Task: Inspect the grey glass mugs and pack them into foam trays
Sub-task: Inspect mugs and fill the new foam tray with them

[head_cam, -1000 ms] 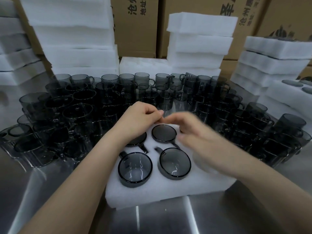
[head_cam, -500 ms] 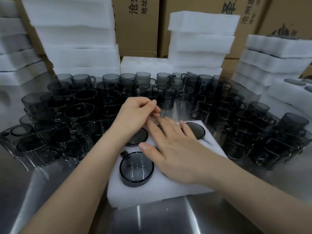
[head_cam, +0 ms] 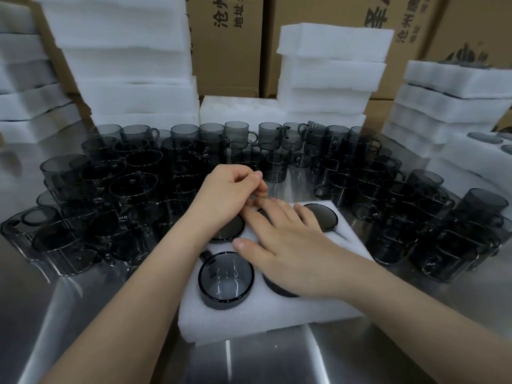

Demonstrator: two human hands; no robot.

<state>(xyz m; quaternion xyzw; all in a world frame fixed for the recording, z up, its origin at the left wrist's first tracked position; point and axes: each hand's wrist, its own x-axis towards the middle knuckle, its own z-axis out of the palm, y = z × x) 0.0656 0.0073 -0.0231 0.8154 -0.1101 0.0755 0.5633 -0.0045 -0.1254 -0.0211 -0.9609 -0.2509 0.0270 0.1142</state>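
Note:
A white foam tray [head_cam: 266,314] lies on the steel table in front of me with grey glass mugs sunk into its holes. One mug [head_cam: 225,278] sits at the near left, another [head_cam: 322,218] at the far right. My right hand [head_cam: 288,248] lies flat with straight fingers across the middle of the tray and covers the near right mug and part of a far one. My left hand [head_cam: 230,195] hovers over the far left mug [head_cam: 230,230], fingers loosely curled, fingertips meeting those of the right hand; nothing shows in its grip.
Several loose grey mugs [head_cam: 133,187] crowd the steel table [head_cam: 83,314] to the left, behind and to the right [head_cam: 415,217] of the tray. Stacks of white foam trays [head_cam: 124,65] and cardboard boxes [head_cam: 227,42] stand along the back and both sides.
The right hand came down from the far edge of the tray and now lies flat across the mugs. The left hand has hardly moved.

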